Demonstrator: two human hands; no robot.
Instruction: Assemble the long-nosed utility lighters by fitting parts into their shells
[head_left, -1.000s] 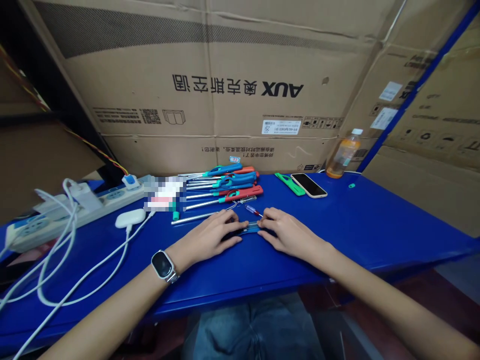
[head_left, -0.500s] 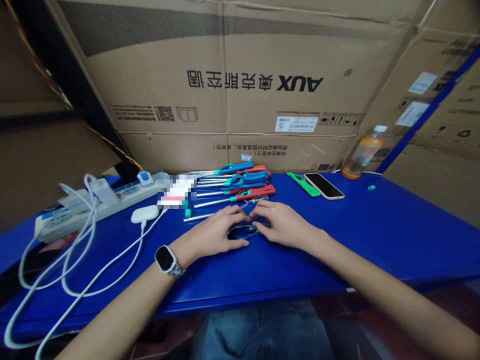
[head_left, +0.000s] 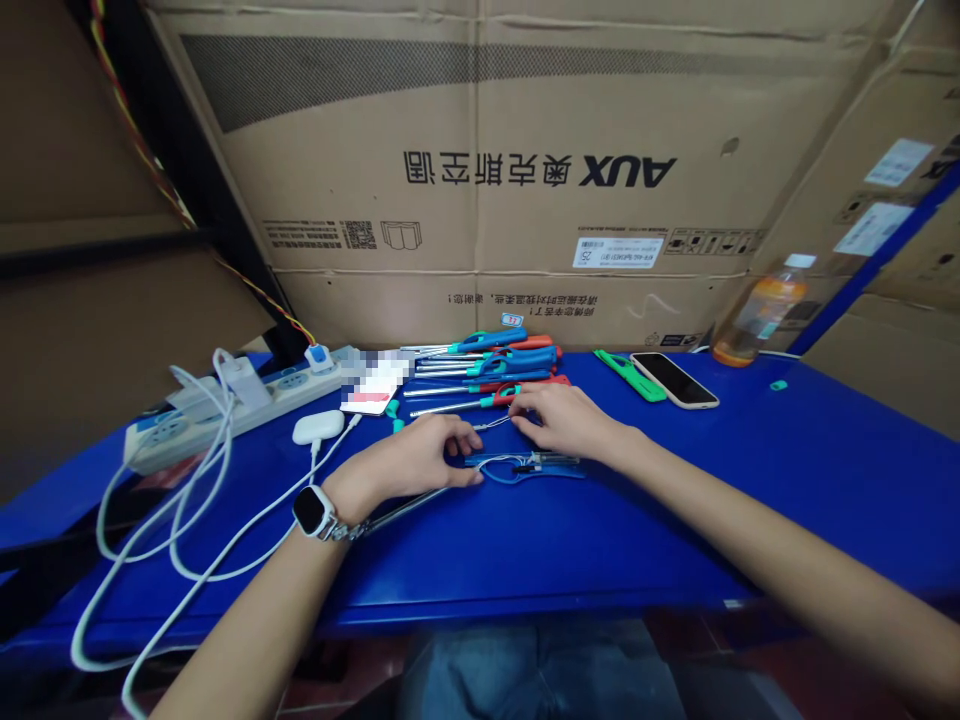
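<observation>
My left hand (head_left: 412, 458) lies curled over the near end of an opened blue stick lighter (head_left: 536, 465) flat on the blue table (head_left: 750, 480); the lighter's metal tube (head_left: 397, 510) runs out toward my wrist, which wears a smartwatch (head_left: 313, 512). My right hand (head_left: 566, 420) is just behind the lighter, fingertips pinched at a thin metal wire (head_left: 491, 425). A pile of several red and blue stick lighters (head_left: 495, 365) lies right behind both hands.
A phone (head_left: 675, 380) and a green tool (head_left: 630, 375) lie at the back right, near an orange drink bottle (head_left: 757, 315). A power strip (head_left: 217, 400) with white cables and a white pod (head_left: 319, 427) sits left. Cardboard boxes (head_left: 525, 170) wall the back.
My right hand has left the blue lighter and moved back to the wire by the pile. My left hand stays on the lighter, whose opened body now shows. The camera has turned left.
</observation>
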